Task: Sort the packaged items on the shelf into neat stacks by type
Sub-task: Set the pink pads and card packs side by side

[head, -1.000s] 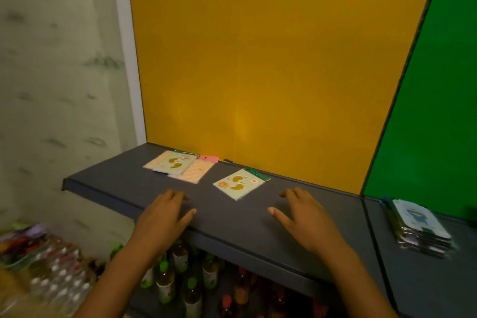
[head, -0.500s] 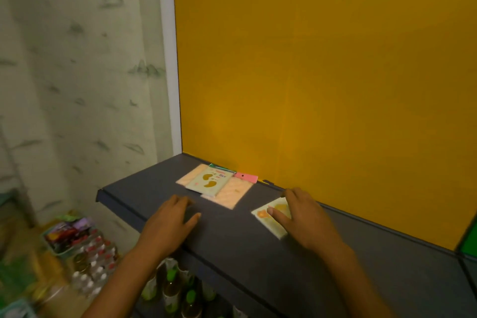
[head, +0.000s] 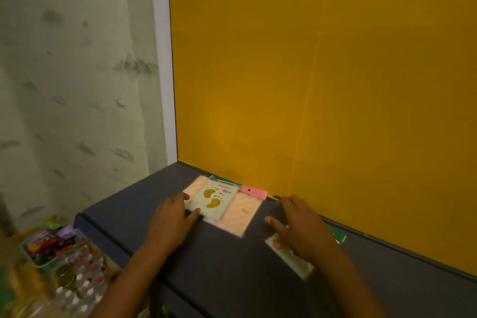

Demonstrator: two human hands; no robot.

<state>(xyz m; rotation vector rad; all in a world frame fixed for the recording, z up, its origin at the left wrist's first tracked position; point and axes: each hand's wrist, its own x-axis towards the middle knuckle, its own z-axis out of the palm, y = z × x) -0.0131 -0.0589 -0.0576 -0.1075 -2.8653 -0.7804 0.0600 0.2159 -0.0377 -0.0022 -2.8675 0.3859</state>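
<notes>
Fingers point(head: 192, 214) of the left hand point(head: 171, 222) lie flat on one footprint pack point(head: 213, 199); right hand point(head: 303, 227) presses flat on another pack point(head: 294, 258), still unstacked

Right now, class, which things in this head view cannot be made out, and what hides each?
- Packet under the right hand: its print is covered by the hand.
- Peach packet: partly covered by the footprint packet.
- Items lower left: blurred, labels unreadable.
- Shelf: its right end is cut off by the frame edge.
</notes>
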